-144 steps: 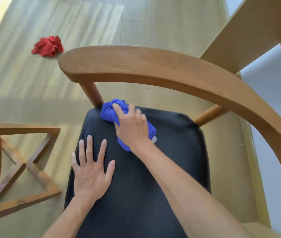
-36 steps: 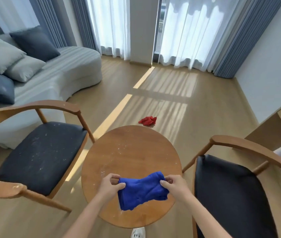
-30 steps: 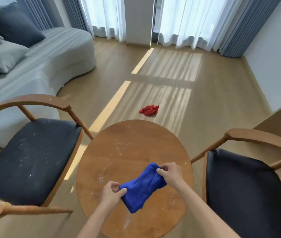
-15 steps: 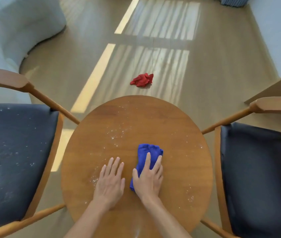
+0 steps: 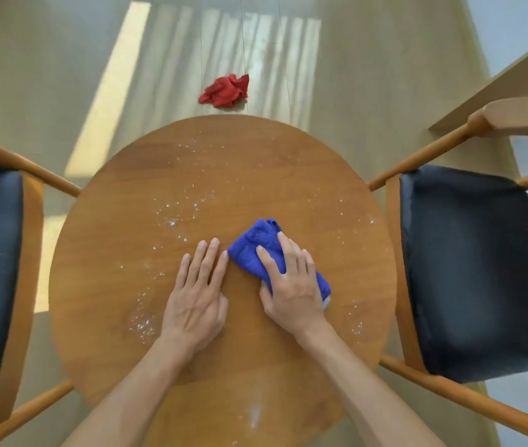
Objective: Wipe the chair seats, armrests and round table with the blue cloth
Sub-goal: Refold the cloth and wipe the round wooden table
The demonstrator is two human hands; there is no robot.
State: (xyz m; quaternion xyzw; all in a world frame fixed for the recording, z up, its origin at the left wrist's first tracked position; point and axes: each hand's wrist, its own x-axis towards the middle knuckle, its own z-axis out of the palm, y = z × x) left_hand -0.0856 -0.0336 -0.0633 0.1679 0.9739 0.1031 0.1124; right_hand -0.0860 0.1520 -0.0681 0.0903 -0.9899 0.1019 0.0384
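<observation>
Blue cloth (image 5: 257,245) shifted right under flat right hand (image 5: 291,285); left hand (image 5: 198,298) flat.

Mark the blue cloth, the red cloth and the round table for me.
blue cloth (image 5: 254,242), head view, on the bare folded end ahead of the fingers.
red cloth (image 5: 225,91), head view, middle of the crumpled heap on the floor.
round table (image 5: 240,162), head view, bare far part of the top.
</observation>
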